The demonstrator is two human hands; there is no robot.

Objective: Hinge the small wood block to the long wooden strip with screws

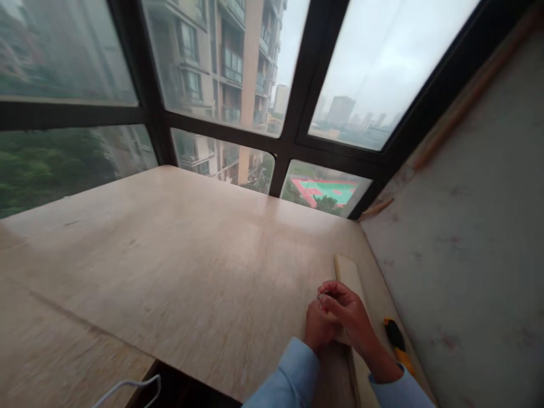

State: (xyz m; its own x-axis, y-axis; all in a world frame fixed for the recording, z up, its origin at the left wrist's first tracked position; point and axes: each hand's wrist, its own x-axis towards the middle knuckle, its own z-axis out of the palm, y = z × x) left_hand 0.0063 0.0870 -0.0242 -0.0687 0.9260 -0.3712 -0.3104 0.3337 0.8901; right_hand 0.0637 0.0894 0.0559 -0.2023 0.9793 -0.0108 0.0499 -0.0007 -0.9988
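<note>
Both my hands come together at the lower right, over a pale, flat board (349,271) lying on the stone-look sill. My left hand (319,327) is closed, partly covered by the other hand. Fingers of my right hand (347,311) are pinched together just above it. A small, shiny, thin piece (323,293) shows between the fingertips, too small and blurred to name. To the right of my right hand lies a black and yellow-orange handled tool (395,335), its lower part hidden by my wrist.
The broad beige sill (191,255) spreads left and ahead to dark-framed windows (293,113). A patterned wall (476,255) rises close on the right. At the bottom left, a white cable (127,383) runs by a dark opening (187,391) in the surface.
</note>
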